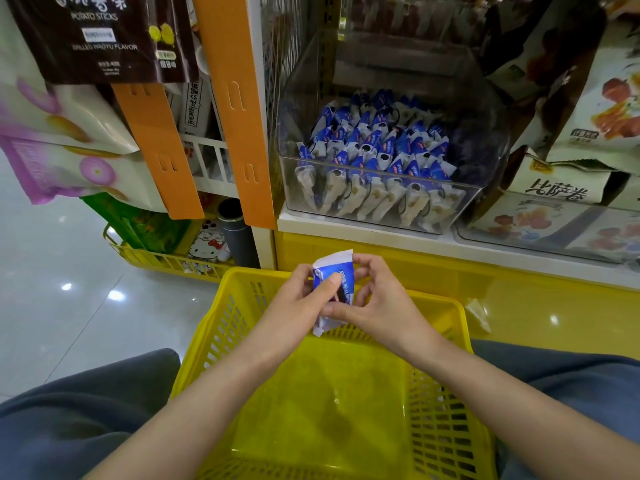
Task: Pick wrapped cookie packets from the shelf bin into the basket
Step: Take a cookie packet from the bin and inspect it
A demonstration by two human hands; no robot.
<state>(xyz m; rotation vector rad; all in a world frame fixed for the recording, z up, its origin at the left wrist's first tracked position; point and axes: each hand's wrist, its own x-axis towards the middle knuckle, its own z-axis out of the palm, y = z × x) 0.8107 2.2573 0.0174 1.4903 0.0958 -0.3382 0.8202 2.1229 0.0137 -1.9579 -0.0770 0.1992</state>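
Here left hand [300, 301] and right hand [385, 306] grip 1 packet [335, 271] over basket [221, 327], below bin [298, 93].

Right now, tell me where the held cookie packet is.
Head view, centre: the left hand and right hand hold the blue-and-white cookie packet above the far end of the yellow basket.

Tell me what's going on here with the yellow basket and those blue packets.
A person holds one cookie packet above the yellow basket, the left grip and right grip both pinching it. It has not been dropped in yet, and no packet shows in the basket. The clear bin on the shelf holds many more packets.
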